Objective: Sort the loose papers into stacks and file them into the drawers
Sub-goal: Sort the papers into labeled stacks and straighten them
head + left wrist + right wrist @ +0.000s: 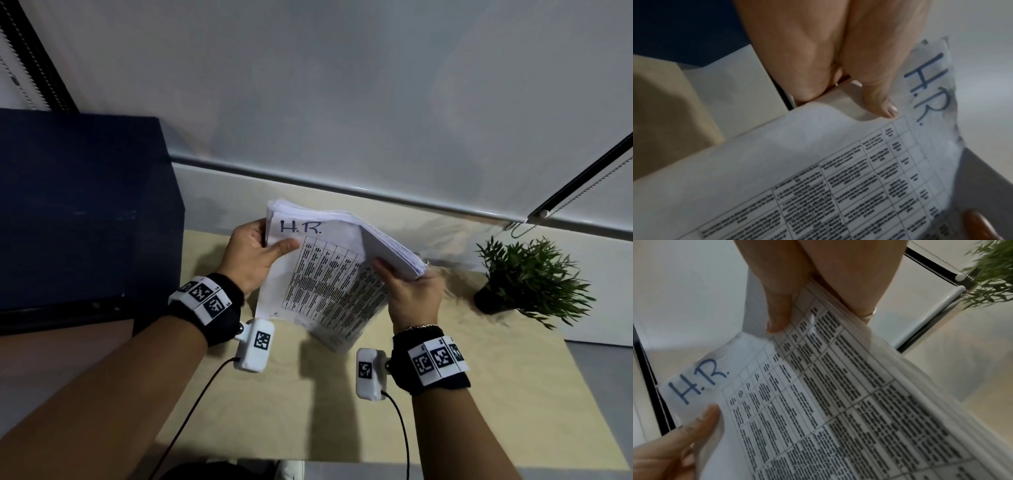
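Observation:
A thick stack of printed papers [329, 270] is held above the light wooden table [496, 404], fanned apart. The exposed sheet [818, 162] carries a table of text and a handwritten blue "H.R." at its top. My left hand [255, 255] pinches the stack's left edge, thumb [879, 104] on the sheet's face. My right hand [411, 291] grips the right-hand bundle of sheets [890, 369], bent up and away from the H.R. sheet, thumb [779, 318] on the printed side. The dark blue drawer cabinet [85, 212] stands at the left.
A small potted green plant [527, 277] stands at the table's right. A white roller blind covers the window behind, its pull cord [555, 202] hanging at the right. A shoe [291, 471] shows below the table's front edge.

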`<state>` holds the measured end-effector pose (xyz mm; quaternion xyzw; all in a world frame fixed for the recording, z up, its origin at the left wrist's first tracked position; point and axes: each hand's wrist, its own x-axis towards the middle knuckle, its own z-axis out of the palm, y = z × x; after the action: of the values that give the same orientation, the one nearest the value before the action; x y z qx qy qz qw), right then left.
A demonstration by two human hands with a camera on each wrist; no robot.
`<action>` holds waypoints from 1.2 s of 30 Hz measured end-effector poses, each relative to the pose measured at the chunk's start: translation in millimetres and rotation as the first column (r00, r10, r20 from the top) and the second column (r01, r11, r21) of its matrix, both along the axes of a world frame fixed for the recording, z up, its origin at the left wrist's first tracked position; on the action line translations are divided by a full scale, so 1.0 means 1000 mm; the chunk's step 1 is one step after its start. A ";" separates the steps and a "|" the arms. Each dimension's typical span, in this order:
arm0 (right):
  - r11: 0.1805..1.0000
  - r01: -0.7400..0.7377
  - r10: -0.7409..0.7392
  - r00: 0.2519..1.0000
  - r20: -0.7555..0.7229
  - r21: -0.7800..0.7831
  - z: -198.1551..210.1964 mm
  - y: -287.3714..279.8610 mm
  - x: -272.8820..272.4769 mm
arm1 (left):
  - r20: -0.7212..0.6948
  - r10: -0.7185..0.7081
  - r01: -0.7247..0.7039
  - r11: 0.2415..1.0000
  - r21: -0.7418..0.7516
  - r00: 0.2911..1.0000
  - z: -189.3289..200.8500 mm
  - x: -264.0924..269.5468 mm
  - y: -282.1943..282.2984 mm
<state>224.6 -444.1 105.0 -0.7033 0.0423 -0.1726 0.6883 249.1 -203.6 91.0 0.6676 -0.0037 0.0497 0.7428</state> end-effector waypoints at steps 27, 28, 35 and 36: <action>0.973 -0.013 0.021 0.999 0.035 -0.230 0.021 0.005 0.007 | 0.284 0.128 -0.276 0.769 0.577 0.950 0.057 0.002 0.003; 0.940 -0.036 0.063 0.996 0.068 -0.340 0.029 0.006 0.010 | 0.380 0.028 -0.306 0.647 0.698 0.925 0.070 0.003 0.000; 0.754 0.083 0.012 0.990 0.141 -0.651 0.039 0.019 0.026 | 0.275 -0.167 -0.137 0.565 0.814 0.947 0.077 0.015 -0.009; 0.720 0.162 -0.104 0.987 0.126 -0.674 0.029 0.011 0.023 | 0.231 -0.111 -0.099 0.669 0.736 0.966 0.072 0.015 -0.003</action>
<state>247.7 -433.1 133.9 -0.8944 -0.0008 -0.2526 0.3690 263.6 -206.8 162.8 0.8994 -0.1219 0.1273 0.4000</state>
